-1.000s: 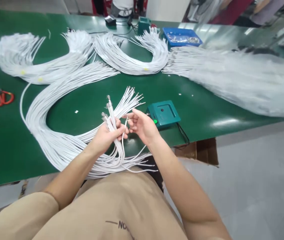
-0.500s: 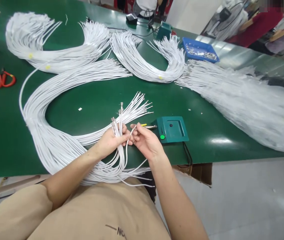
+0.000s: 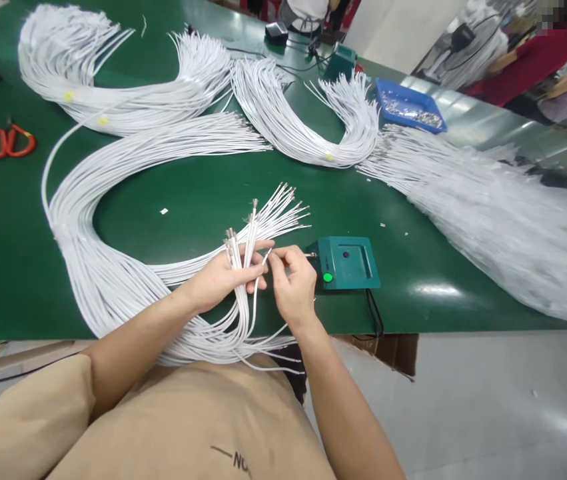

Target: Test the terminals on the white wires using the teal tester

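While the left hand (image 3: 213, 283) grips a bunch of thin white metal-tipped cables (image 3: 236, 259), one slim white cable (image 3: 256, 293) slants up-right between the hands, tip beside the pinched right hand (image 3: 272, 256); its contents, if any, indistinct.

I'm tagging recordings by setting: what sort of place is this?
Probably a wiring workshop or factory: bundles of white cables, a teal benchtop machine and a blue bin of small shiny parts.
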`<state>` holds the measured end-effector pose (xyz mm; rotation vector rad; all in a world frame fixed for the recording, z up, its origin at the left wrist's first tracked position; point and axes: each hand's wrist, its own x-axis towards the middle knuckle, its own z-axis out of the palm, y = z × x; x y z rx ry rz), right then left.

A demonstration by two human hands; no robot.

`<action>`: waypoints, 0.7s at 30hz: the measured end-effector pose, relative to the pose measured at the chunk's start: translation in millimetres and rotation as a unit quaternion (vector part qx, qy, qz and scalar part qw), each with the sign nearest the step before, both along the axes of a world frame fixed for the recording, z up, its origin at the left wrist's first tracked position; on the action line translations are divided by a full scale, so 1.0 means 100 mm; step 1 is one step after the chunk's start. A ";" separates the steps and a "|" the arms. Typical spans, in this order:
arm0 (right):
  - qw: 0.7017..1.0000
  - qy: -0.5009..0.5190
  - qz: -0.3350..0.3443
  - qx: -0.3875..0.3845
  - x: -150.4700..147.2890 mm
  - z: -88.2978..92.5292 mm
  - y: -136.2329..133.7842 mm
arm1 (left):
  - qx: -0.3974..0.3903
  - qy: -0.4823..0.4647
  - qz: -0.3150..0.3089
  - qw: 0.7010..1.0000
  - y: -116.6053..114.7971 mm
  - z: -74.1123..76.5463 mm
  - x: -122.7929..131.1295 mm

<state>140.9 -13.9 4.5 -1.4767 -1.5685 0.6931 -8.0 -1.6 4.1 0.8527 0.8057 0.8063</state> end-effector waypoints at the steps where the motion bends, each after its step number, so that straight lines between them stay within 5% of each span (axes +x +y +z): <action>1: 0.996 -0.078 0.008 0.050 0.00 -0.03 -0.01 | -0.022 -0.019 -0.004 1.000 0.01 0.00 0.00; 4: 0.953 -0.260 0.057 0.141 0.03 -0.10 -0.02 | -0.079 -0.061 0.000 0.995 0.04 -0.02 -0.01; 7: 0.921 -0.344 0.114 0.142 0.12 -0.06 0.04 | -0.105 -0.059 0.007 0.993 0.07 -0.05 -0.01; 12: 0.908 -0.401 0.091 0.082 0.37 0.13 0.22 | -0.056 0.025 0.031 0.998 0.13 -0.07 0.04; 21: 0.891 -0.418 0.177 0.000 0.59 0.20 0.32 | -0.023 0.188 0.044 0.981 0.18 -0.11 0.21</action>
